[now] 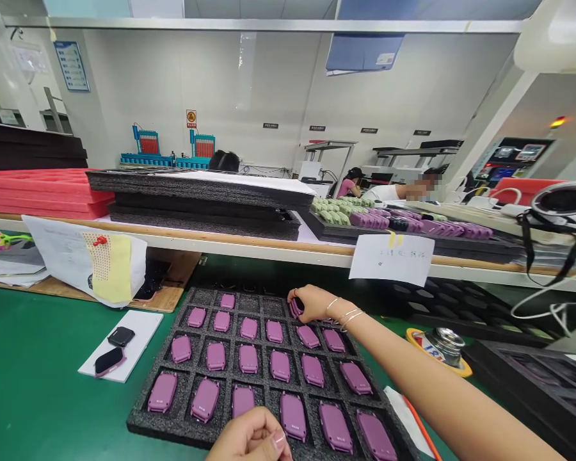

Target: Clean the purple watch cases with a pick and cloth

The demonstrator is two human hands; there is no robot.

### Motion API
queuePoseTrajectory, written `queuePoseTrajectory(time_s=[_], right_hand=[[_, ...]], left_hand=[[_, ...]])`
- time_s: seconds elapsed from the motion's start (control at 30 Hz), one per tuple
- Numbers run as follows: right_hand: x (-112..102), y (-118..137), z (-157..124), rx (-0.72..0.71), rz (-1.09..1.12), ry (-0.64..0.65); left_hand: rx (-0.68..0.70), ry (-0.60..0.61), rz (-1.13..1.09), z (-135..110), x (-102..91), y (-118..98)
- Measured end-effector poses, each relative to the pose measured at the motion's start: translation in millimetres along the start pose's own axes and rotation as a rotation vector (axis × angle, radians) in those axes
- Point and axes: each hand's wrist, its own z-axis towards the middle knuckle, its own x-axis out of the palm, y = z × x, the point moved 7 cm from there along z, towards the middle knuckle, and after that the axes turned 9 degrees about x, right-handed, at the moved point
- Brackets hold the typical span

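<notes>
Foam tray (153, 424), black, coarse and open-celled, flat on green desk (38, 384), cut into rows of rounded rectangular pockets. Seated in most pockets: purple shells (248, 358), smooth moulded plastic with a faint sheen, oblong with rounded corners, lying flat, long axes running front to back away from the wearer, outer columns fanning slightly outward. Several far-row pockets bare.

Right hand (312, 303) stretched across to far row of tray, closed in a pinch, thumb and fingertips clamped on one held shell (295, 307). Held shell tipped up on edge just over a back-row pocket, thin side toward camera, long axis roughly upright; exact heading too small to tell. Thin metal bangles (345, 314) around that wrist.

Left hand (254, 438) at near edge of tray, fingers curled into a loose fist, thumbnail up, nothing visible inside, just beside front-row shells.

Left of tray, white card (144, 323) flat on desk, bearing two dark glossy pieces (121, 335), both oblong. Right of tray, small shiny metal tin (444, 342) on a yellow disc. Higher up, on shelf (269, 246), stacked black foam sheets (196, 192), rough-edged, and red foam sheets (38, 189), with a paper label (393, 256) hanging from the front edge.
</notes>
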Motion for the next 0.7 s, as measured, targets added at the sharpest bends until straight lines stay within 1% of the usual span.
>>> queuePoseTrajectory(time_s=[0.13, 0.23, 0.33, 0.43, 0.5, 0.57, 0.63, 0.7], right_hand=[[0.0, -29.3, -7.8, 0.066, 0.007, -0.023], [7.3, -47.4, -13.4, 0.104, 0.02, -0.004], [12.5, -54.3, -16.6, 0.119, 0.065, -0.019], [6.2, -51.6, -22.8, 0.126, 0.141, -0.103], [-3.2, -40.9, -34.1, 0.118, 0.212, -0.201], [-12.5, -18.8, -54.2, 0.08, 0.306, -0.32], [-17.9, 14.2, -82.8, 0.001, 0.422, -0.439], [-17.9, 51.4, -115.5, -0.102, 0.543, -0.537]], left_hand=[[0.006, 0.021, 0.032, -0.4, -0.5, -2.0], [0.016, 0.024, 0.028, 0.8, -1.5, -0.2], [-0.002, 0.001, 0.025, 1.9, -2.6, 3.0], [-0.03, -0.028, -0.008, 0.8, -2.9, 1.5], [-0.05, -0.052, -0.082, -1.5, -3.3, -3.8], [-0.06, -0.085, -0.175, -4.3, -4.8, -13.1], [-0.023, -0.132, -0.253, -6.8, -8.4, -27.3], [0.044, -0.183, -0.321, -8.8, -12.9, -42.8]])
